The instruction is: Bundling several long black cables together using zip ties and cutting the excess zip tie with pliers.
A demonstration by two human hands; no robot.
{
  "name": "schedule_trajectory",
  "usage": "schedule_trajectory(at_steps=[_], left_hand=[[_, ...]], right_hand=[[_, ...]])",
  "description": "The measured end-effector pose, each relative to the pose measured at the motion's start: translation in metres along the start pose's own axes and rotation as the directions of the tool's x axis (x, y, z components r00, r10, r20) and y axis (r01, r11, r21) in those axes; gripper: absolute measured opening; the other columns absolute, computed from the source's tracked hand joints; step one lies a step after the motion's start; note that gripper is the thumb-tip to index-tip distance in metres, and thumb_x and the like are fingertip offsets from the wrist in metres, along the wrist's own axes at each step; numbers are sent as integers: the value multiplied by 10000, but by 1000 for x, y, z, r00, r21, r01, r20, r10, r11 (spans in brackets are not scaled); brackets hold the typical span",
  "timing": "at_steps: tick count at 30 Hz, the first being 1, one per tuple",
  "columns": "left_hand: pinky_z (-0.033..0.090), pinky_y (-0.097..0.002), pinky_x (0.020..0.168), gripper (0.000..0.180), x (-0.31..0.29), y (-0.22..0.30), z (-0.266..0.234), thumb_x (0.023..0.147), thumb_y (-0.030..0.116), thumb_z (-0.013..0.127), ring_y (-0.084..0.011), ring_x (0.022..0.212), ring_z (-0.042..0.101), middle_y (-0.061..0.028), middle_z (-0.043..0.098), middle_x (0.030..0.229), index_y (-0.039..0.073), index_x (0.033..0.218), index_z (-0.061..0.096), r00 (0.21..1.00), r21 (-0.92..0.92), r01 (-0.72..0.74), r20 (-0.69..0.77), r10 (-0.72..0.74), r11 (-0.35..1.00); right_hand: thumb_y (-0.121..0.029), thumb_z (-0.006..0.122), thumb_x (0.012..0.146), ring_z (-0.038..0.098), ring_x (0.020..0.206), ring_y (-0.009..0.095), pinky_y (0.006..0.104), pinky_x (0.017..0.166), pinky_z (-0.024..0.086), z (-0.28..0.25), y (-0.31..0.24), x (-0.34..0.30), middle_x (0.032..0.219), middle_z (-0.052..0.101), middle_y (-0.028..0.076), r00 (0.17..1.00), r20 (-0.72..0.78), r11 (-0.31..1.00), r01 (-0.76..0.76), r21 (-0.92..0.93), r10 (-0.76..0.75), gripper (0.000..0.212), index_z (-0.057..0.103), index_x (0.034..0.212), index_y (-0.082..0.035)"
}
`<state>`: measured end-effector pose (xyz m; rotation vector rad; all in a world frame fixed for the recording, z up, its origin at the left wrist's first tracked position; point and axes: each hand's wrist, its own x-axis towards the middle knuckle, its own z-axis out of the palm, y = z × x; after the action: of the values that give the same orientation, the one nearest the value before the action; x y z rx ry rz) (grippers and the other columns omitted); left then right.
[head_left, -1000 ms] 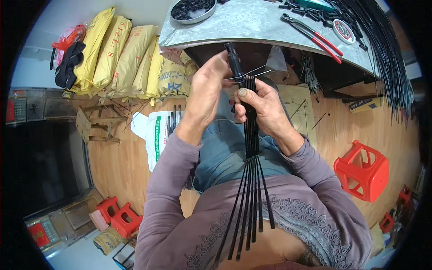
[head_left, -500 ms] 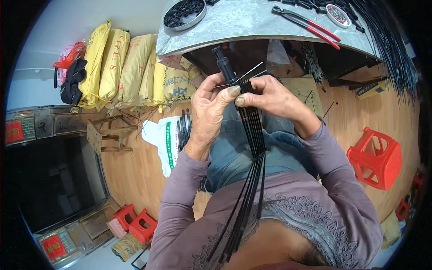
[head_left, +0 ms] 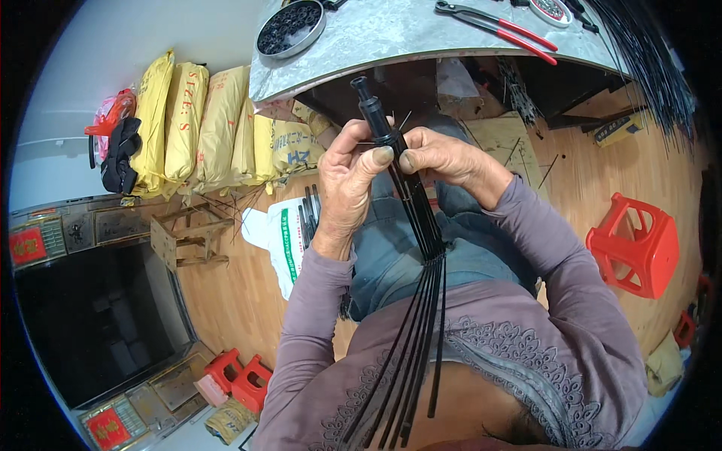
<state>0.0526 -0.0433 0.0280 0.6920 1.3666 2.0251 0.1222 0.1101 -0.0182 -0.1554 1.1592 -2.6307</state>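
Between my hands is a black umbrella frame, its long thin ribs (head_left: 423, 218) bundled and running down over my lap to my chest. A stepped black tube (head_left: 370, 105) forms its upper end, pointing away toward the table. My left hand (head_left: 344, 177) is closed around the tube's base, thumb pressed at the collar where the ribs meet. From the other side my right hand (head_left: 451, 163) pinches the ribs just below that collar, thumb close to the left thumb. Short thin rod ends stick out by the fingers. The fingers' undersides are hidden.
Ahead stands a grey marbled table (head_left: 376, 34) bearing red-handled pincers (head_left: 500, 31), a round dish (head_left: 292, 52) of small black parts and a bundle of black rods (head_left: 650, 68). Yellow sacks (head_left: 184, 124) line the wall. A red stool (head_left: 635, 244) is at right, a wooden stool (head_left: 188, 237) at left.
The thin rods that stuck out up and right beside my right hand now show only short ends. My right hand has shifted slightly toward the collar. The whole view has turned a little.
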Motion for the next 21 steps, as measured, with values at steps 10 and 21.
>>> schedule_trajectory(at_steps=[10,21], left_hand=[[447,-298,949,388,1,-21,-18,839,70,683,-145,998,598,-102,621,1180,-23,1198,569,998,-312,67,7,-69,948],[462,-267,881,411,-1,-6,-8,825,150,722,-117,950,578,-54,604,1098,16,1186,578,1000,-63,-16,18,18,998]], right_hand=[[-311,798,755,544,656,57,194,583,423,18,-4,-9,737,620,3,962,-272,993,-42,-107,11,334,657,859,-26],[-289,767,789,607,739,102,236,674,504,29,9,-8,811,630,37,973,-218,995,91,46,-79,359,631,980,-18]])
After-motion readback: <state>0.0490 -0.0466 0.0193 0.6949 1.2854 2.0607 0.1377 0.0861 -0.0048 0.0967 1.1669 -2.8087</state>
